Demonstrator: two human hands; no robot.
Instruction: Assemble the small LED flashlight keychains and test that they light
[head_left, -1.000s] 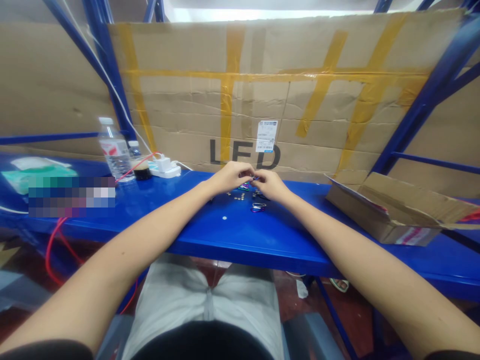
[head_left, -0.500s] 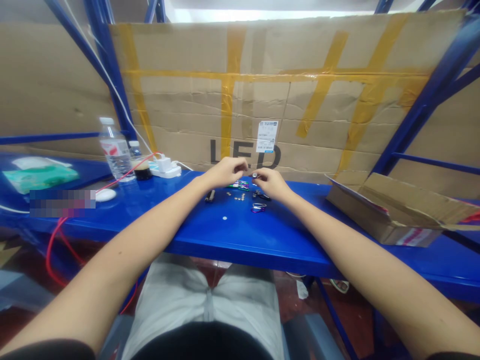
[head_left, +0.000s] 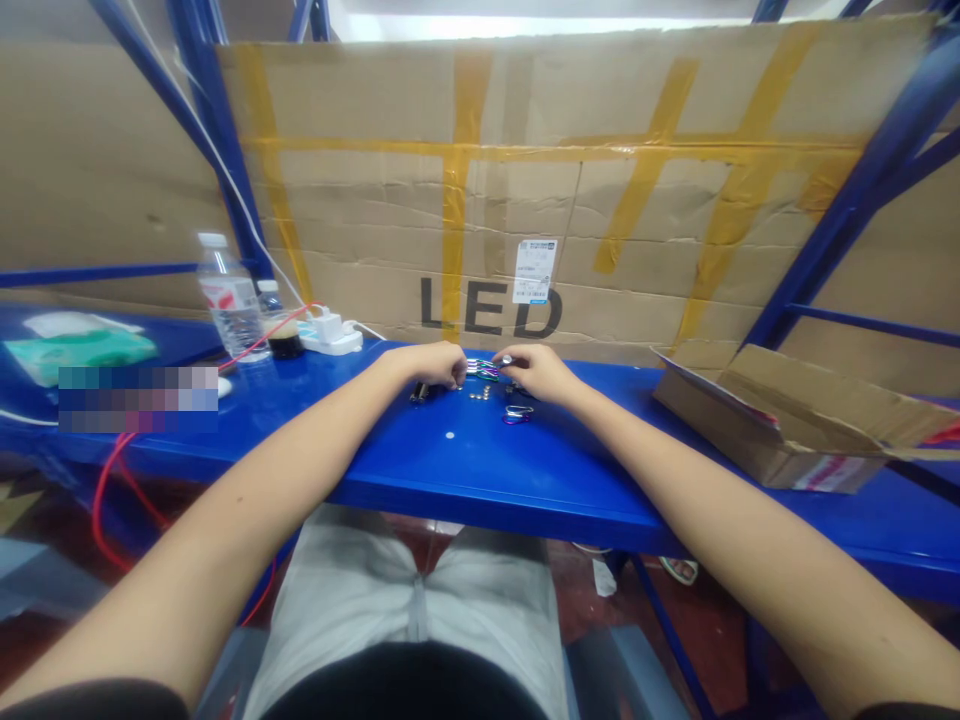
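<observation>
My left hand (head_left: 441, 366) is lowered to the blue table, fingers pinched together over a small round metal piece (head_left: 460, 388); whether they grip it is hidden. Between thumb and fingers of my right hand (head_left: 538, 373) is a small thing with a round silver end (head_left: 508, 360), the rest covered. Several small round metal pieces (head_left: 481, 394) lie between my hands. Behind them are shiny coloured tubes (head_left: 484, 370), partly hidden. A purple and silver clip (head_left: 517, 414) rests below my right hand, and a small dark object (head_left: 421, 394) beside my left.
A white disc (head_left: 450, 435) lies on the blue table (head_left: 487, 470) nearer me. An open cardboard box (head_left: 780, 430) stands right. Bottles (head_left: 229, 300), a white power strip (head_left: 330, 338), red cable and a green tissue pack (head_left: 79, 352) are left. A large LED carton (head_left: 360, 230) stands behind.
My left hand has come down and slightly left from above the coloured tubes to the small metal pieces on the table. My right hand has dipped slightly, still holding the silver-ended thing.
</observation>
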